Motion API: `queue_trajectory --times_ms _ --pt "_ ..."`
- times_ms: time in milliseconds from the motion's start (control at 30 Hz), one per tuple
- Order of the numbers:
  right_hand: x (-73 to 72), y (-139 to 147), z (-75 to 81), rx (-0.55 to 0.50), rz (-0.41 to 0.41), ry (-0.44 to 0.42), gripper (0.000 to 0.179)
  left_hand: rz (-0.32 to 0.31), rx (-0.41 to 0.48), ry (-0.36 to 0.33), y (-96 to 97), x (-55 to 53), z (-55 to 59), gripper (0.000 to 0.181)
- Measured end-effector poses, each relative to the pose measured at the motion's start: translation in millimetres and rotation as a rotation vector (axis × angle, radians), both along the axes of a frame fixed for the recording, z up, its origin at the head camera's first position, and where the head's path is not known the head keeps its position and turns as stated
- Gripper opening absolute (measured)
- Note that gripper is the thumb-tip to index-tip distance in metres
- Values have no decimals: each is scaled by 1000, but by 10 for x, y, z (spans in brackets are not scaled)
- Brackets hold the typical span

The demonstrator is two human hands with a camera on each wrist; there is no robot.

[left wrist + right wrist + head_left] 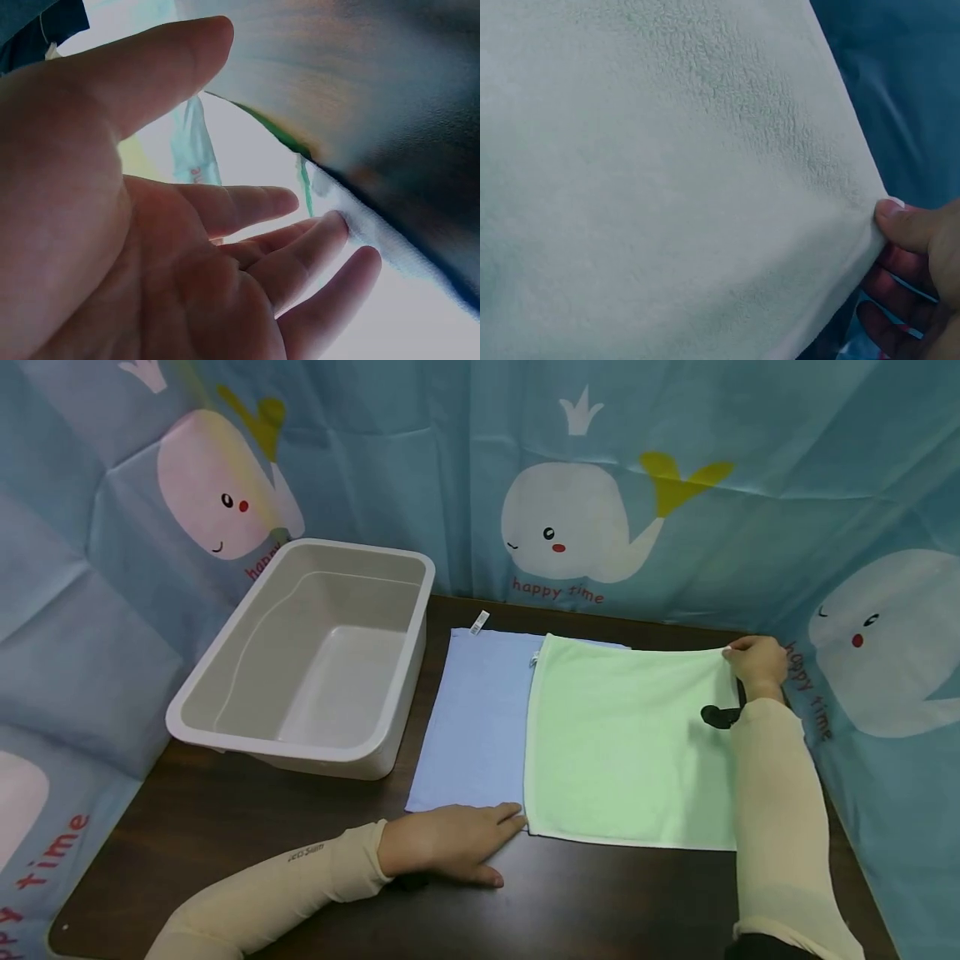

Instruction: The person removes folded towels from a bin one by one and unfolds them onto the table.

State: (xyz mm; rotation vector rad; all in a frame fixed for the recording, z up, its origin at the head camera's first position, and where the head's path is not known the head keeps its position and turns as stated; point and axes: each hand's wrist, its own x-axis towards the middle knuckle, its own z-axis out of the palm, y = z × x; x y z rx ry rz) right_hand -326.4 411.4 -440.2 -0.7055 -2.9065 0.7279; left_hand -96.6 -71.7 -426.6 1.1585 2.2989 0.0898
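A light green towel (626, 743) lies spread on the table, overlapping the right part of a blue towel (480, 718). In the head view my right hand (759, 664) pinches the green towel's far right corner between thumb and fingers. The right wrist view shows that corner drawn up to the thumb of my right hand (919, 262). My left hand (453, 842) rests with extended fingers on the near edge of the blue towel, fingertips right by the green towel's near left corner. In the left wrist view the fingers of my left hand (210, 255) are spread and hold nothing.
A grey plastic tub (405, 685) stands to the left of the towels. A white tag (480, 622) sticks out from the blue towel's far edge. Behind the dark table (600, 893) hangs a blue curtain (450, 485) with whale prints, which also runs along both sides.
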Motion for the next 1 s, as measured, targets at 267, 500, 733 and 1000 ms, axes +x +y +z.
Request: queue_trajectory --times_ms 267,500,733,1000 --pt "77 -49 -70 46 35 -72 30 -16 9 0 -5 -12 -23 78" --pt "176 -31 -78 93 82 -114 32 -24 6 33 6 -7 -41 76" --pt "490 145 -66 -43 61 -184 47 -27 4 51 25 15 -19 76" --pt "892 277 -121 -139 100 -311 52 -1 13 21 32 34 -10 75"
